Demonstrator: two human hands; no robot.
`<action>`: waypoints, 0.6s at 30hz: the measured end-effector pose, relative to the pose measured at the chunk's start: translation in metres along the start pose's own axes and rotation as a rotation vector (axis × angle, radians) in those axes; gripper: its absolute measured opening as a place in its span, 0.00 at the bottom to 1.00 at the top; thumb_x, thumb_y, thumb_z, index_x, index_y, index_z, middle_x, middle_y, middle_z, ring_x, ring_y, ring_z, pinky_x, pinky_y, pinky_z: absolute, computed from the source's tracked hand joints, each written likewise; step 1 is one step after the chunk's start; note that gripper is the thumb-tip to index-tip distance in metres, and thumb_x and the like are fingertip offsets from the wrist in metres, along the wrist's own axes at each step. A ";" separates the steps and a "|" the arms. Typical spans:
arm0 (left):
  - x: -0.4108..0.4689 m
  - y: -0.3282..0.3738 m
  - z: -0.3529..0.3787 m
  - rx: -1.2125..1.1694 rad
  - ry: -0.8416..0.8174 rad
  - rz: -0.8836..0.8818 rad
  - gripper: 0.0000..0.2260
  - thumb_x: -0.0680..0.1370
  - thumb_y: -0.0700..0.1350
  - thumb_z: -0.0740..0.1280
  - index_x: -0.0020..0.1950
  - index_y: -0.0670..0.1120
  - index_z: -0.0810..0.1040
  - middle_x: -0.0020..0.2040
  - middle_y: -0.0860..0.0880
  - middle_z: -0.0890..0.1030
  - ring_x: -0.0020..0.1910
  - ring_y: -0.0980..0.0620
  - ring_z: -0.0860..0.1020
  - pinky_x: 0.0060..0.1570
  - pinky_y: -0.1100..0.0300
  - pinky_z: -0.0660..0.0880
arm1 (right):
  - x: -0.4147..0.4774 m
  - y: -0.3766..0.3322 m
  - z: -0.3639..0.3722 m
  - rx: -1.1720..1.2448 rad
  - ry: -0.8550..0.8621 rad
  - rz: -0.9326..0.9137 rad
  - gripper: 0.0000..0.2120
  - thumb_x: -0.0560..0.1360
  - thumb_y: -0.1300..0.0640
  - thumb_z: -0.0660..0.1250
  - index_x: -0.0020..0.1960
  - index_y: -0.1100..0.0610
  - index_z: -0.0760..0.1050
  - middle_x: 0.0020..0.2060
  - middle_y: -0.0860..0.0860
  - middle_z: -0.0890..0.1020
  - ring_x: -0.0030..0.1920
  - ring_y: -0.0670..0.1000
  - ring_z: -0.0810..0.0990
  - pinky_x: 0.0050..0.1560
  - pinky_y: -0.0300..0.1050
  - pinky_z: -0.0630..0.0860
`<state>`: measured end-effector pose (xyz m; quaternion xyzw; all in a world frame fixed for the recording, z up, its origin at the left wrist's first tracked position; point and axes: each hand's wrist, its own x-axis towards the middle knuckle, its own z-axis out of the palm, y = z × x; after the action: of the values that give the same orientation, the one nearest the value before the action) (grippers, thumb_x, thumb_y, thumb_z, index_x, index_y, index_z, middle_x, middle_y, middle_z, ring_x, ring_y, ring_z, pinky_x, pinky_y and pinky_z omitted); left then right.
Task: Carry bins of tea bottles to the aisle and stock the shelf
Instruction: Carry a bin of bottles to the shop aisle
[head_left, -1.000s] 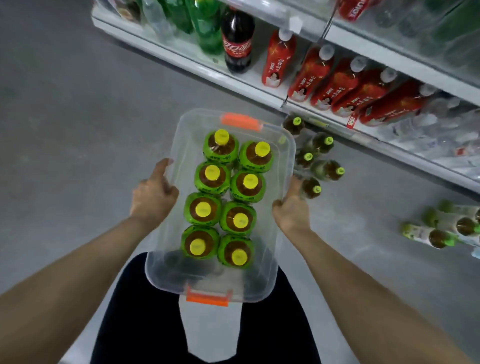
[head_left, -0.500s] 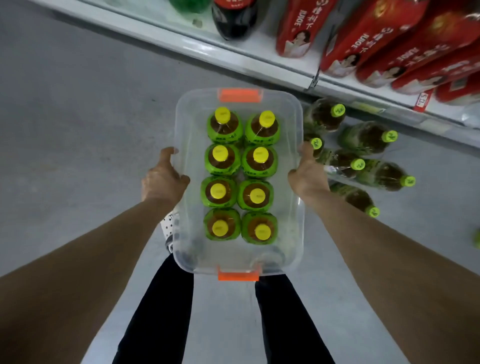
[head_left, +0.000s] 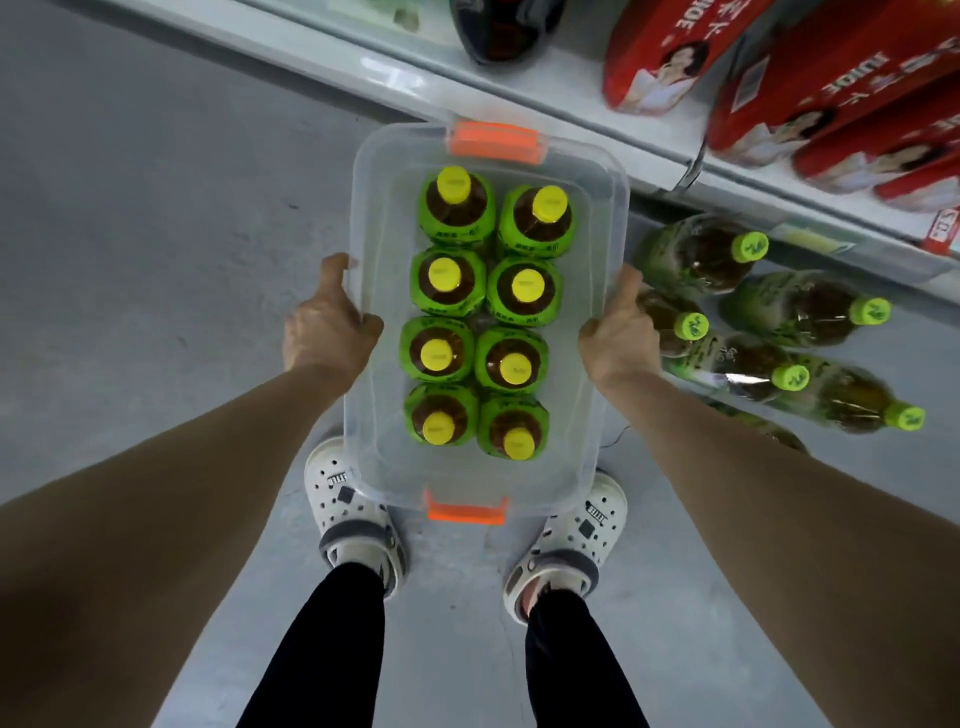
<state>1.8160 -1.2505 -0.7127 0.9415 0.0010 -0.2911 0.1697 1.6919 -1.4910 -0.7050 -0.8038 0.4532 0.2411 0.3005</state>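
Shelf (head_left: 519, 111) lip runs across the top over grey floor (head_left: 156, 208). The clear bin (head_left: 379, 208) hangs above the floor ahead of two white shoes (head_left: 353, 514), its far end near the shelf, with left grip (head_left: 327, 322) and right grip (head_left: 621, 332) each clamped on a long-side rim. Risk, judged: the rims may flex or slip under load, or a rightward set-down may land on the loose bottles (head_left: 696, 257) and tip the bin. Count: 1 bin, 8 tea bottles (head_left: 441, 283) upright inside in two rows of four, at least 5 loose bottles lying on the floor, 2 orange latches (head_left: 493, 143).

Both hands (head_left: 327, 322) (head_left: 618, 332) grip a bin (head_left: 597, 426) of tea bottles (head_left: 480, 317).
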 end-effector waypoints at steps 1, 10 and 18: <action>-0.001 0.000 -0.001 -0.011 -0.006 0.004 0.26 0.75 0.41 0.67 0.71 0.53 0.64 0.38 0.50 0.79 0.40 0.45 0.75 0.44 0.54 0.71 | 0.000 0.001 -0.001 0.003 -0.002 -0.002 0.21 0.78 0.65 0.57 0.68 0.56 0.56 0.42 0.57 0.74 0.41 0.60 0.72 0.45 0.50 0.69; -0.006 0.015 -0.022 0.140 -0.242 -0.059 0.26 0.80 0.39 0.62 0.76 0.49 0.60 0.58 0.41 0.80 0.58 0.36 0.77 0.54 0.47 0.74 | -0.003 -0.007 -0.031 -0.174 -0.190 0.029 0.20 0.80 0.65 0.59 0.70 0.60 0.61 0.59 0.62 0.78 0.58 0.64 0.78 0.50 0.51 0.73; -0.061 0.051 -0.097 0.419 -0.380 0.186 0.21 0.81 0.44 0.63 0.74 0.49 0.69 0.66 0.44 0.77 0.66 0.42 0.74 0.65 0.50 0.70 | -0.084 -0.002 -0.120 -0.361 -0.152 -0.214 0.26 0.77 0.66 0.61 0.74 0.53 0.64 0.66 0.59 0.73 0.62 0.63 0.77 0.59 0.54 0.75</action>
<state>1.8234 -1.2614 -0.5882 0.8806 -0.1772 -0.4394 -0.0053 1.6678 -1.5253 -0.5642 -0.8677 0.2908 0.3447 0.2091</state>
